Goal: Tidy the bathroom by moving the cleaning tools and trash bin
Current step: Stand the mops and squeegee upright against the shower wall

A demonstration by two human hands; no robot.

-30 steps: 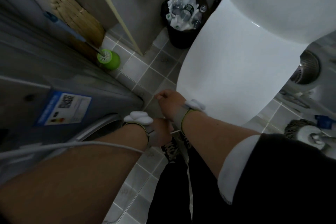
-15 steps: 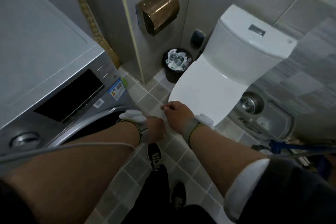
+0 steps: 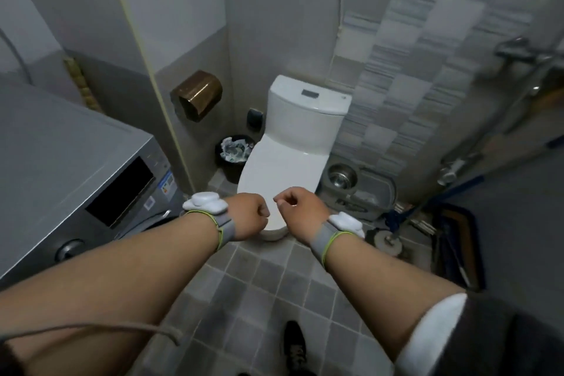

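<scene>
Head view: upright trash bin (image 3: 229, 162) beside toilet (image 3: 283, 168), left grip (image 3: 250, 217) and right grip (image 3: 297, 207) both curled, empty.

toilet (image 3: 293, 143) – white | trash bin (image 3: 233, 156) – black, white crumpled paper inside | paper holder (image 3: 197, 96) – bronze | washing machine (image 3: 70, 156) – grey, black panel | floor (image 3: 259, 284) – grey square tiles | wristbands (image 3: 225, 227) – grey, lime-green edging
</scene>
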